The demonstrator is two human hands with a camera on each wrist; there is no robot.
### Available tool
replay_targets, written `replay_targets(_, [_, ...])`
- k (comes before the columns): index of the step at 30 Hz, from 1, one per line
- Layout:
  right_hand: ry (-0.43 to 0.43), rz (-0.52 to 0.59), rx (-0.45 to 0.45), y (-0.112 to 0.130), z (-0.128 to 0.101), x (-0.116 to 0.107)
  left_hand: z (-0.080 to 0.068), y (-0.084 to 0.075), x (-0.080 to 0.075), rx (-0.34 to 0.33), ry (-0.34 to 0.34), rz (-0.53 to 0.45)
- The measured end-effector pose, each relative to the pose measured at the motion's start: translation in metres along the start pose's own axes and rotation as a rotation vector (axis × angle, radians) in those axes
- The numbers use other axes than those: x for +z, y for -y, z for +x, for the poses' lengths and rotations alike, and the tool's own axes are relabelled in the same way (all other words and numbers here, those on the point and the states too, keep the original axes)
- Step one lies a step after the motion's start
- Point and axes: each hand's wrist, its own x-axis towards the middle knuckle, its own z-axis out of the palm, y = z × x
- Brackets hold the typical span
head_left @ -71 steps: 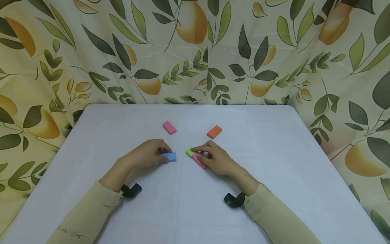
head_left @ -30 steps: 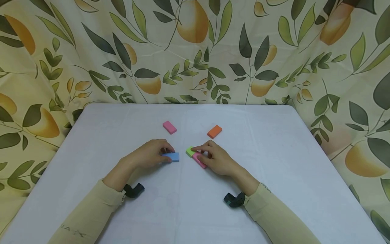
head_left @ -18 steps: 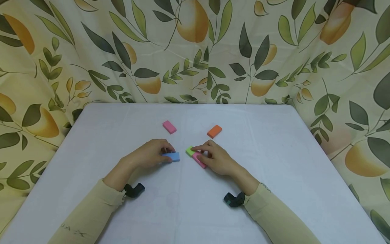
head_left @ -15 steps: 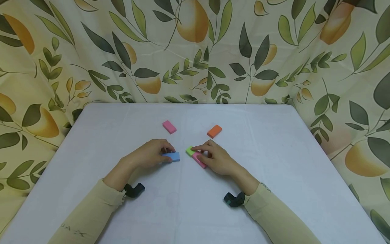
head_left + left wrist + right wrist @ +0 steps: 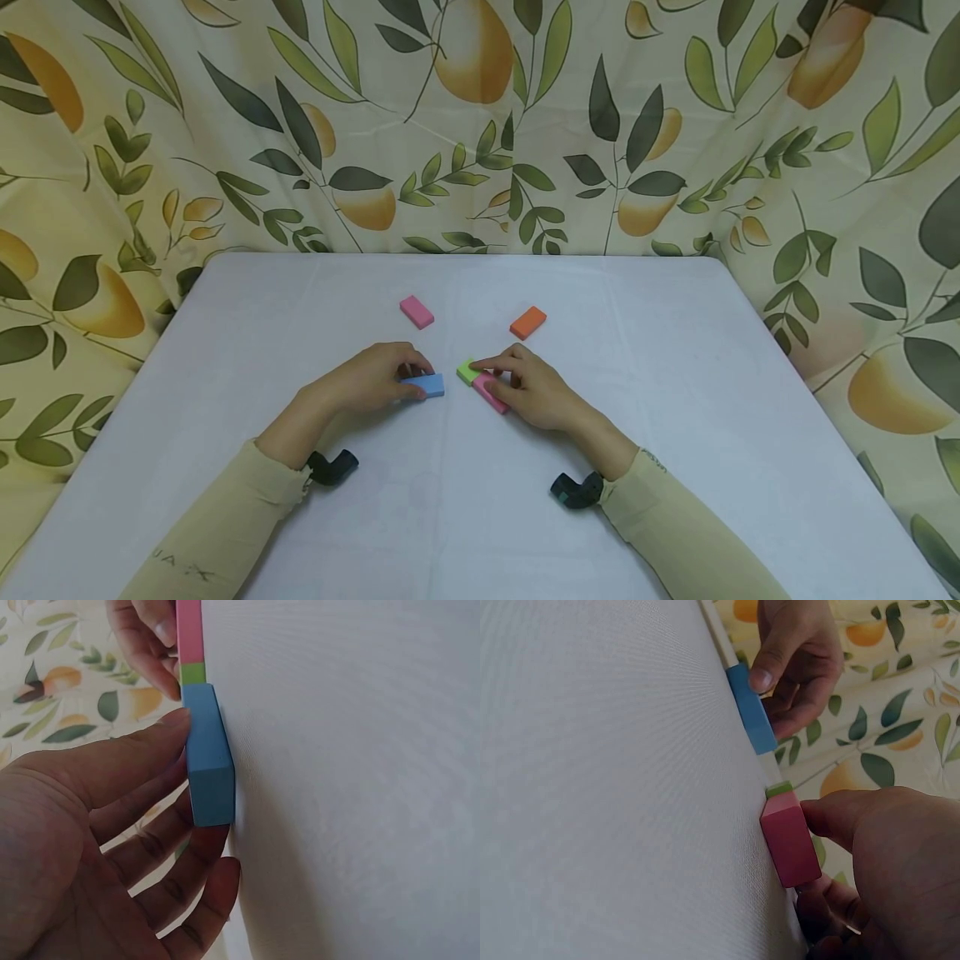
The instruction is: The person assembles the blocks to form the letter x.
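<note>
Ok, L hand had thumb + fingers clamped on blue block, on table; R hand had thumb + fingers on near pink block, which butted green block. Gap btwn blue & green. Far pink block + orange block lay behind.
</note>
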Motion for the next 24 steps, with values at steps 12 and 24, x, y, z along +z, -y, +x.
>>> replay_targets(12, [-0.002, 0.004, -0.009, 0.0006, -0.001, -0.0011, 0.001, -0.0038, 0.0009, -0.006, 0.013, -0.004])
replay_targets(24, [-0.003, 0.008, -0.004, 0.0006, -0.0012, -0.0007, 0.0017, -0.0063, 0.0024, -0.016, 0.019, -0.014])
